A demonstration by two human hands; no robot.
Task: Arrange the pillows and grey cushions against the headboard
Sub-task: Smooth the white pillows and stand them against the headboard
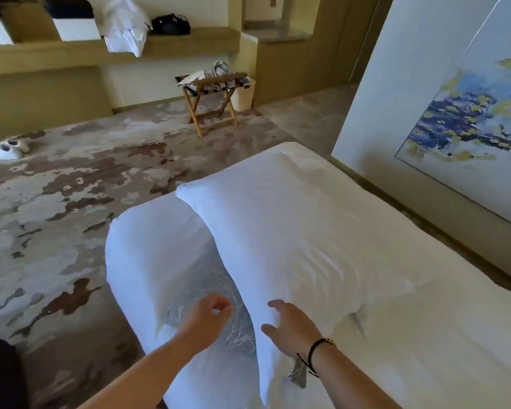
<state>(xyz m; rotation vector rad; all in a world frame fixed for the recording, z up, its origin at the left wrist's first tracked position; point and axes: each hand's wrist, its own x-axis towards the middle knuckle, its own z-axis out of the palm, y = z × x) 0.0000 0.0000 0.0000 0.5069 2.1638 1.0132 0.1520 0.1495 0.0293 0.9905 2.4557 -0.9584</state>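
A large white pillow stands tilted on the bed, leaning toward the headboard wall on the right. A second white pillow lies at the bed's left edge. Between them shows a grey cushion with a white branch pattern, mostly hidden. My right hand rests with spread fingers on the near edge of the large pillow. Above the grey cushion my left hand hovers with its fingers curled, holding nothing that I can see.
A patterned carpet spreads to the left of the bed. A wooden luggage rack with cloth stands beyond the bed. White slippers lie far left. A framed blue-and-yellow painting hangs above the headboard.
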